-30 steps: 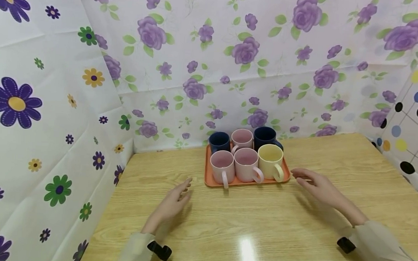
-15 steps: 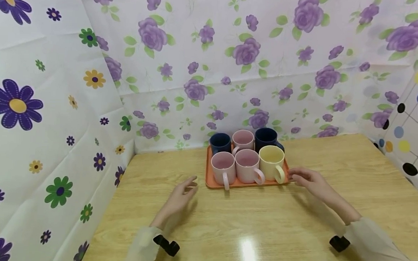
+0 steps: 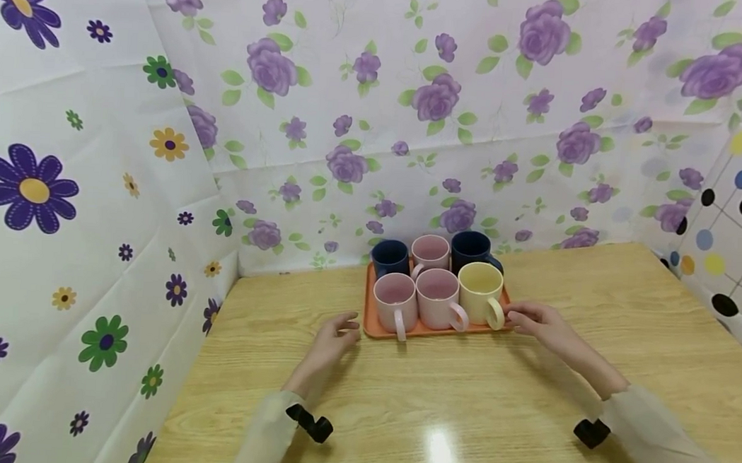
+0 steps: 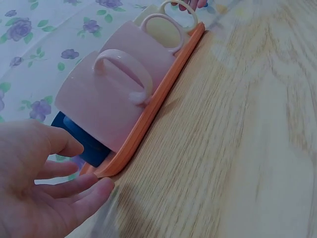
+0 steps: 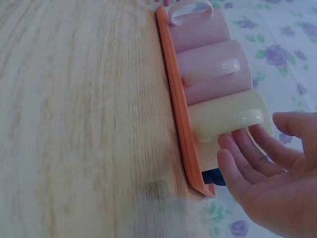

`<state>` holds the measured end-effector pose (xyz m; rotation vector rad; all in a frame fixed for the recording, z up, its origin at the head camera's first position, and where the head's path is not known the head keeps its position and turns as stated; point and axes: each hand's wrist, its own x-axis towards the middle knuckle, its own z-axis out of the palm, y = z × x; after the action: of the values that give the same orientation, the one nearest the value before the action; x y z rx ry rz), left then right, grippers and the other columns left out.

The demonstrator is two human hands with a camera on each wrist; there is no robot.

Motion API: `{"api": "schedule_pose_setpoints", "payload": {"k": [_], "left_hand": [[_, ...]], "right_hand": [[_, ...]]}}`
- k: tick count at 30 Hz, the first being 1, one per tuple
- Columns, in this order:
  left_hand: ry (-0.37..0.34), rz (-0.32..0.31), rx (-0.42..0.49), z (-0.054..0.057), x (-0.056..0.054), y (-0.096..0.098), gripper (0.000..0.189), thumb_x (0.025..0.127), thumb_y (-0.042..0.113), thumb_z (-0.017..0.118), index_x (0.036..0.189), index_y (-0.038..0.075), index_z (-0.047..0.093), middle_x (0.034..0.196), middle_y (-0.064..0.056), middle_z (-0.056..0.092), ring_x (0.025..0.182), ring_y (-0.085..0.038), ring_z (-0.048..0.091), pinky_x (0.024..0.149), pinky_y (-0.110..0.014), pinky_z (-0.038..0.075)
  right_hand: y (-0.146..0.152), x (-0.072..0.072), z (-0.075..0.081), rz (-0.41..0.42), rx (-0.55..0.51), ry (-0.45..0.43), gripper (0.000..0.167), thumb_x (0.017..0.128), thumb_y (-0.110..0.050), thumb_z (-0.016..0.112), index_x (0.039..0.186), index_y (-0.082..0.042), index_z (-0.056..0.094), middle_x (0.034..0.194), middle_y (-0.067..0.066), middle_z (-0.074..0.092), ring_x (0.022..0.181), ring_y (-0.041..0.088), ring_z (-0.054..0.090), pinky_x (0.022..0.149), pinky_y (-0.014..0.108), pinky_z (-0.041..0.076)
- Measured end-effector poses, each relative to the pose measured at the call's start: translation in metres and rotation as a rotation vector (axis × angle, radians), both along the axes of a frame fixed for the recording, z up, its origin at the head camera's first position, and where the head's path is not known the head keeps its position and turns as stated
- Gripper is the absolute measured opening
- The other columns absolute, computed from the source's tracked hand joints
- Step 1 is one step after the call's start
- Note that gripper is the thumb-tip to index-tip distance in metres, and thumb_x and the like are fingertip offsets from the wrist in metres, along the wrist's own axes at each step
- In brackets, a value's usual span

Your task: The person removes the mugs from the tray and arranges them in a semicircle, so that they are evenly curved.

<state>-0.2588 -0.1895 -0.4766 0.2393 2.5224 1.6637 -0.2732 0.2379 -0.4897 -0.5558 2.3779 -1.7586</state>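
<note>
An orange tray [image 3: 373,326] bears two rows of mugs near the back wall. In front stand a pink mug [image 3: 395,304], a second pink mug [image 3: 435,310] and a yellow mug [image 3: 476,305]; behind are a dark blue mug [image 3: 389,252], a pink one and another dark blue mug [image 3: 469,248]. Just off the tray's left end is my left hand [image 3: 332,341], its fingers loosely bent and holding nothing. My right hand [image 3: 548,333] is at the tray's right end, fingertips beside the yellow mug; whether they touch it or the tray I cannot tell.
The wooden table [image 3: 424,398] extends in front of the tray and to both sides. A flowered cloth [image 3: 323,186] hangs close behind the mugs. Patterned sheets flank the table left and right. Each wrist wears a black device [image 3: 311,424].
Both hands have come inward toward the ends of the tray, the left moving right and the right moving left. The tray and mugs have stayed in place on the table.
</note>
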Motion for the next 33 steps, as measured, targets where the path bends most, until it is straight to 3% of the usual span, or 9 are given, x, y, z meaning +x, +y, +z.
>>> {"api": "schedule_pose_setpoints", "payload": {"k": [4,11,16,23,33], "left_hand": [[0.004,0.025,-0.014,-0.008,-0.008,0.007,0.046,0.095,0.003,0.054,0.137,-0.012,0.045,0.121,-0.033,0.058,0.104,-0.038,0.062,0.086,-0.045,0.058],[-0.031,0.144,-0.027,-0.022,-0.025,0.014,0.042,0.093,0.004,0.057,0.131,-0.012,0.052,0.11,-0.027,0.063,0.088,-0.026,0.067,0.076,-0.034,0.06],[0.04,0.187,-0.109,-0.028,-0.035,0.019,0.034,0.087,0.001,0.062,0.118,-0.014,0.061,0.097,-0.023,0.067,0.079,-0.016,0.065,0.067,-0.024,0.058],[0.085,0.24,-0.186,-0.03,-0.037,0.026,0.029,0.085,0.002,0.068,0.111,-0.012,0.065,0.089,-0.019,0.068,0.078,-0.019,0.063,0.067,-0.025,0.056],[0.105,0.232,-0.148,-0.034,-0.04,0.026,0.024,0.087,-0.004,0.064,0.109,-0.014,0.065,0.084,-0.019,0.067,0.065,-0.01,0.061,0.059,-0.018,0.055]], "right_hand": [[-0.003,-0.001,-0.001,-0.011,-0.008,-0.01,0.045,0.101,-0.022,0.051,0.13,0.013,0.051,0.124,0.032,0.058,0.1,0.001,0.064,0.093,0.034,0.056],[-0.006,-0.007,-0.006,0.005,-0.045,-0.061,0.045,0.101,-0.021,0.052,0.129,0.014,0.05,0.125,0.028,0.058,0.101,-0.001,0.063,0.095,0.033,0.055],[-0.009,-0.011,-0.008,0.009,-0.05,-0.063,0.044,0.1,-0.022,0.053,0.128,0.012,0.052,0.126,0.032,0.055,0.102,0.0,0.061,0.094,0.029,0.055],[-0.018,-0.012,-0.006,-0.044,0.002,-0.057,0.042,0.1,-0.026,0.053,0.122,0.009,0.058,0.117,0.025,0.062,0.098,0.0,0.06,0.092,0.028,0.055],[-0.026,-0.007,-0.003,-0.126,-0.001,-0.033,0.038,0.1,-0.024,0.054,0.116,0.011,0.06,0.1,0.011,0.07,0.09,0.001,0.06,0.083,0.023,0.054]]}}
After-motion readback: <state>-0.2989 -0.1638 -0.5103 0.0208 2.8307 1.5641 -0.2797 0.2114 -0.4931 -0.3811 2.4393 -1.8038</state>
